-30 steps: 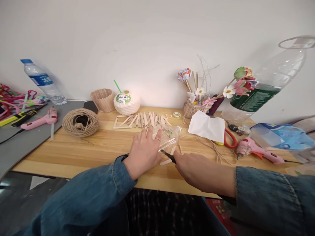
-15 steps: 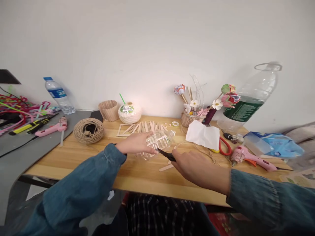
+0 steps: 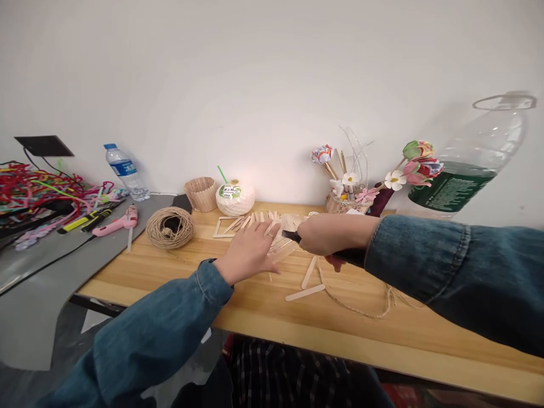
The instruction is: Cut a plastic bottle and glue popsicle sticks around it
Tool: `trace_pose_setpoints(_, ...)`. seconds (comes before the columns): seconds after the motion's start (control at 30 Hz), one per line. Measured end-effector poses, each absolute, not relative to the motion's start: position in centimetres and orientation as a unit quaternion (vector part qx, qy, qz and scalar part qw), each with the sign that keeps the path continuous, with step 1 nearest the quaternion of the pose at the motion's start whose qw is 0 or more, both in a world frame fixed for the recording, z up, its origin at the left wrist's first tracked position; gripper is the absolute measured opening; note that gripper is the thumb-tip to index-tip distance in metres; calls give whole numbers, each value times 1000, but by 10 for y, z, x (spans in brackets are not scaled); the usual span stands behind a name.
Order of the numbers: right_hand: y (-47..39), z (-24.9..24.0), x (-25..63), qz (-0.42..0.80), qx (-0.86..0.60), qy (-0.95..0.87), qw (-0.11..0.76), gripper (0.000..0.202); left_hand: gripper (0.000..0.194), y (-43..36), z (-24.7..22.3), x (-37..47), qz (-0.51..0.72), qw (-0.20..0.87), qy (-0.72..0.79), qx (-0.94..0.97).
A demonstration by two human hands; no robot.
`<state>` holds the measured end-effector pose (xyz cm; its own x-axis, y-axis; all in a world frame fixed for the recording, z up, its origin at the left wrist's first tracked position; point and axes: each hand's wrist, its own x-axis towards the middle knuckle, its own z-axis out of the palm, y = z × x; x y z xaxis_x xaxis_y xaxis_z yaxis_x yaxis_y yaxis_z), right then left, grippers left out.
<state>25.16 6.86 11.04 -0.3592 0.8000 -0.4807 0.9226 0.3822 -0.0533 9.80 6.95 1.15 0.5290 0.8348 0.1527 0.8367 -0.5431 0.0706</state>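
A small clear plastic bottle [image 3: 282, 246] lies on its side on the wooden table, partly covered by both hands. My left hand [image 3: 249, 252] grips it from the left, fingers over the top and thumb toward me. My right hand [image 3: 329, 231] is closed round a black knife [image 3: 292, 236], probably a utility knife, with its front end against the bottle. The handle's back end runs out under my right wrist. Whether the blade has cut through the plastic cannot be made out. Craft sticks [image 3: 305, 293] lie just in front of the bottle.
Behind my hands stand a stick-covered cup [image 3: 200, 194], a white coconut [image 3: 235, 199] and a pot of paper flowers [image 3: 349, 199]. A twine ball [image 3: 170, 228] and pink glue gun [image 3: 117, 222] lie left. A large bottle [image 3: 463, 178] leans right; loose twine [image 3: 361, 311] is nearer me.
My right hand and the knife have moved up and over the bottle, forearm now higher. The bottle has turned under my left hand, whose fingers reach further over it. The view has shifted left.
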Motion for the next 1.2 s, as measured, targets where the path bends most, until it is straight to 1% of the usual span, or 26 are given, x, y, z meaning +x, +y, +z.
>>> trace_pose_setpoints(0.07,70,110,252,-155,540,795,230,26,81,71,5,98,-78,36,-477,-875)
trace_pose_setpoints(0.13,72,110,254,-160,548,778,262,31,75,73,2,97,-76,40,-469,-879)
trace_pose_setpoints(0.23,77,112,256,-183,558,756,287,37,72,74,2,96,-65,32,-456,-887)
trace_pose_setpoints(0.3,80,115,254,-200,561,744,303,42,72,74,3,96,-57,21,-455,-888)
trace_pose_setpoints(0.37,81,117,252,-206,571,727,322,42,75,74,4,96,-51,10,-452,-890)
trace_pose_setpoints(0.43,79,118,249,-208,595,711,313,36,79,75,4,95,-47,7,-448,-893)
trace_pose_setpoints(0.57,73,113,244,-235,630,697,247,26,84,76,2,95,-39,21,-456,-889)
trace_pose_setpoints(0.7,67,104,236,-204,608,713,283,20,83,74,3,98,-29,37,-461,-886)
trace_pose_setpoints(1.1,51,116,237,-148,610,714,311,31,86,75,6,98,-6,27,-479,-877)
trace_pose_setpoints(1.2,46,114,236,-150,616,711,303,36,85,75,5,99,-4,27,-480,-877)
